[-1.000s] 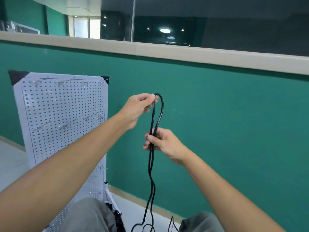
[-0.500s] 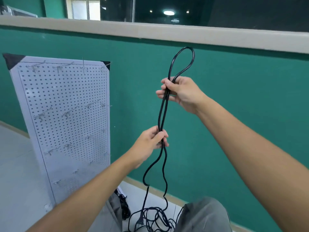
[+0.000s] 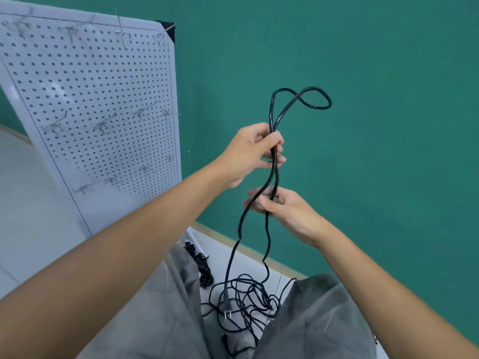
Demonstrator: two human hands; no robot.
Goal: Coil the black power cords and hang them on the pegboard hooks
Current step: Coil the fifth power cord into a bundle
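I hold a black power cord [image 3: 272, 174] doubled in front of the green wall. My left hand [image 3: 250, 154] grips both strands just under a loop [image 3: 302, 97] that flops over to the right. A little lower, my right hand [image 3: 285, 211] pinches the same strands between thumb and fingers. Below my hands the cord hangs down to a loose tangle [image 3: 246, 299] on the floor between my knees, with its plug [image 3: 226, 305] showing. The white pegboard [image 3: 103, 81] leans on the wall at the left, and its metal hooks [image 3: 102, 124] are bare.
A second black cord bundle [image 3: 203, 270] lies on the floor by the pegboard's foot. My grey-trousered knees [image 3: 318, 320] frame the tangle. The green wall [image 3: 363, 151] stands close ahead, and pale floor tiles [image 3: 31, 229] spread to the left.
My right hand dropped from the top of the cord to below my left hand, which rose to grip under the loop. The loop tipped to the right. The view tilted down.
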